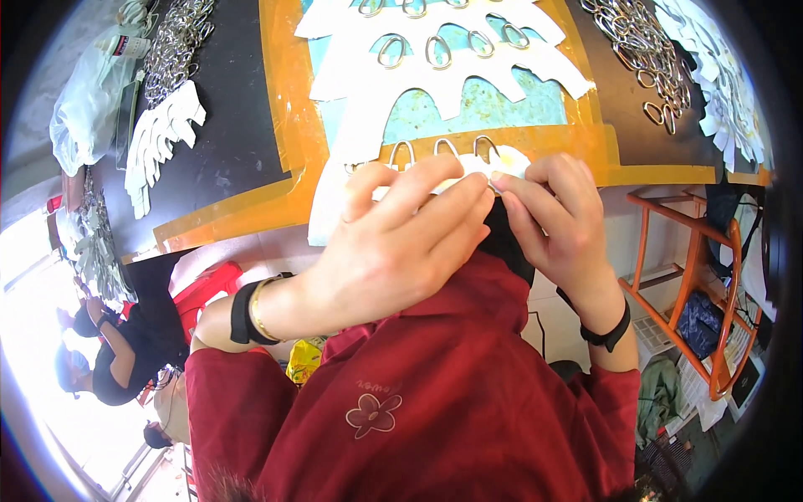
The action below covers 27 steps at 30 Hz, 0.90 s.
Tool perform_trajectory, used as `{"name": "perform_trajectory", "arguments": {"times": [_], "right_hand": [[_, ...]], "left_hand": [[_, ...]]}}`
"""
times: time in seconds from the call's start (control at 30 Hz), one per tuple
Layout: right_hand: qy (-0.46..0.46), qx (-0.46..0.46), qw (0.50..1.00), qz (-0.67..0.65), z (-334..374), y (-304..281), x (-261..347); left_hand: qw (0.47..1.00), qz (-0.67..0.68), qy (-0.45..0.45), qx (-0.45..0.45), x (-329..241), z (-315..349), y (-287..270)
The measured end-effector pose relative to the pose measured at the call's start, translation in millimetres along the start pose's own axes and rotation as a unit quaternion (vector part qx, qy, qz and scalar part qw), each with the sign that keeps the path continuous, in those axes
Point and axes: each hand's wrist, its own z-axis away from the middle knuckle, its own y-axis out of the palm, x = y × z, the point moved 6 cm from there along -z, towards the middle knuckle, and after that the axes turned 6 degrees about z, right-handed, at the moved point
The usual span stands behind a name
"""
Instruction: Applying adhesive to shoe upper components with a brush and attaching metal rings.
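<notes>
Both hands meet at the near edge of the orange-taped work mat (293, 125). The left hand (393, 243) curls its fingers over a white cut-out piece (502, 161), thumb and forefinger pinching it; the right hand (556, 213) pinches the same piece from the other side, fingertips pressed together. Judging by the 3 wire loops (439, 149) standing just beyond the knuckles, a loop is being fitted into the piece; the next move likely calls for a firm, steady pinch. Both wrists bend inward, forearms rising from the red shirt (435, 402). Farther up the mat lie fitted white sheets (435, 63); right of it, a heap of loose metal loops (640, 50).
</notes>
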Motion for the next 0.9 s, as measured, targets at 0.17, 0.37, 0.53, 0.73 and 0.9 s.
{"name": "perform_trajectory", "arguments": {"times": [0.17, 0.37, 0.53, 0.73, 0.9], "right_hand": [[0.008, 0.016, 1.0, -0.005, 0.5, 0.5, -1.4], [0.013, 0.027, 0.999, 0.016, -1.6, 0.0, 3.8], [0.02, 0.029, 0.999, 0.024, -2.0, -1.9, 7.2], [0.04, 0.03, 0.999, 0.019, 0.4, -1.9, 8.2], [0.108, 0.021, 0.992, -0.063, -9.7, -19.2, -4.1]], "left_hand": [[0.997, -0.056, -0.029, 0.052, 1.0, 5.7, 16.2], [0.983, -0.139, -0.032, 0.116, -8.9, 7.7, 20.2], [0.981, -0.132, -0.042, 0.132, -10.5, 9.6, 26.0], [0.993, -0.013, -0.084, 0.077, -1.3, 4.9, 23.4], [0.996, -0.019, -0.079, 0.038, -3.1, 2.9, 20.9]]}}
